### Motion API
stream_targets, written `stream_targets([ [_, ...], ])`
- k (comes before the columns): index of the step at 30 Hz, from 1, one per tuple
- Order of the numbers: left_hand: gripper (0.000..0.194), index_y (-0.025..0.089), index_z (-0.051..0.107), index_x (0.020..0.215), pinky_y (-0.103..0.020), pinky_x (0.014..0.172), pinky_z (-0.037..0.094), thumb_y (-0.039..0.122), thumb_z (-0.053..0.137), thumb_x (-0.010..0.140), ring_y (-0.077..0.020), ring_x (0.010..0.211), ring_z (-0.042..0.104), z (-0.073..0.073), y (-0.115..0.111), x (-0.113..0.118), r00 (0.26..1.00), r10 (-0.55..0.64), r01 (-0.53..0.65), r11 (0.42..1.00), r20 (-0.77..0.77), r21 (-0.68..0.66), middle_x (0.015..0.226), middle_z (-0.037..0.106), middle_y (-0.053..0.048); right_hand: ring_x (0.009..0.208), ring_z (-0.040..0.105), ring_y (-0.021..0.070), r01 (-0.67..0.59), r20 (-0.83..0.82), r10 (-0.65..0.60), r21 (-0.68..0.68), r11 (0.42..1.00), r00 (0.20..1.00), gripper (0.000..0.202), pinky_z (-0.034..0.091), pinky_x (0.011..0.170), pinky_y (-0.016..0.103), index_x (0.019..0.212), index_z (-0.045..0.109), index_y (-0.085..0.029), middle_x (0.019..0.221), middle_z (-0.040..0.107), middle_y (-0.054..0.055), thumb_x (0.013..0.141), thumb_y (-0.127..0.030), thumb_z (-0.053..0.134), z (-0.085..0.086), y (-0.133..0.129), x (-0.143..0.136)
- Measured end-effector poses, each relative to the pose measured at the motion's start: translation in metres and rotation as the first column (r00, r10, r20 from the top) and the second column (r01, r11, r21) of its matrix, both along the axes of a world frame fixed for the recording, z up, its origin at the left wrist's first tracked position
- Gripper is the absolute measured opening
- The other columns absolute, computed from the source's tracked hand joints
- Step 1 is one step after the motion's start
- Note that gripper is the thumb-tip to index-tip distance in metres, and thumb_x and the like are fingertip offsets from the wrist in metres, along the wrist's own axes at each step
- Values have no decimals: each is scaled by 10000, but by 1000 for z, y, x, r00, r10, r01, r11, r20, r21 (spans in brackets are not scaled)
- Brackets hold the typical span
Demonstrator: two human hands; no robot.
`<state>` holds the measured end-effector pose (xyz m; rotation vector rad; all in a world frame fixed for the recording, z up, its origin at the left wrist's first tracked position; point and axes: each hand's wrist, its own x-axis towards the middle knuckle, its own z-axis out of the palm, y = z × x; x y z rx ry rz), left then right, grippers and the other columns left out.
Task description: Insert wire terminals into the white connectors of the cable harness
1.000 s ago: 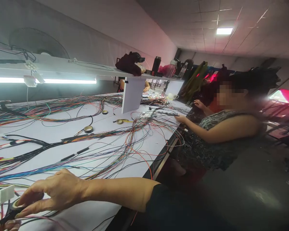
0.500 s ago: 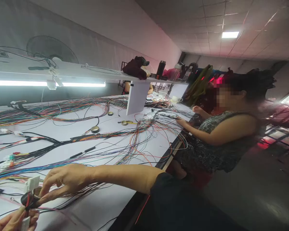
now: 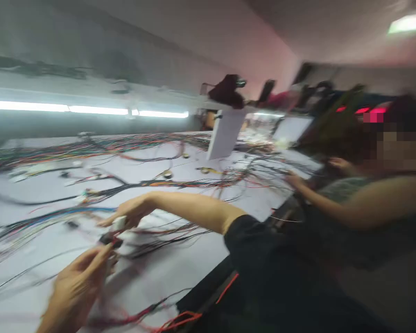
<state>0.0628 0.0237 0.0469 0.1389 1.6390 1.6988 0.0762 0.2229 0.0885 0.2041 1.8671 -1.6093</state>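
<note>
Pinching a small dark piece (image 3: pixel 107 239) w/ red wires between both our hands, we keep it low over the desk (image 3: pixel 180 259), front-left. Motion blur hides its shape, so its long axis and heading can't be told. Our left hand (image 3: pixel 76 287) grips it from below, fingers closed on it; our right hand (image 3: pixel 130 213) nips a white connector (image 3: pixel 119 224) just above, touching it. One piece, one connector, two hands. Wire looms (image 3: pixel 90 150) fan across the desk beyond. A co-worker's hand (image 3: pixel 294 180) rests on wires far right.
</note>
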Motion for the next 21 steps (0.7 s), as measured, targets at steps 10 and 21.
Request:
stream_targets([
  [10, 353, 118, 705, 737, -250, 591, 486, 347, 886, 540, -145, 618, 603, -33, -3, -6, 1000, 14, -9, 953, -12, 303, 683, 660, -61, 564, 477, 75, -131, -183, 178, 242, 961, 967, 319, 352, 592, 242, 606, 709, -119, 566, 614, -11, 536, -402, 839, 23, -17, -36],
  [21, 357, 124, 674, 776, -255, 597, 478, 323, 882, 565, -142, 633, 606, -39, -5, -14, 995, 95, -97, 918, 23, 385, 731, 664, -50, 814, 524, 145, -36, -515, 596, 737, 674, 616, 105, 320, 754, 307, 694, 757, -226, 778, 675, 9, 674, -321, 799, 52, -44, -10],
])
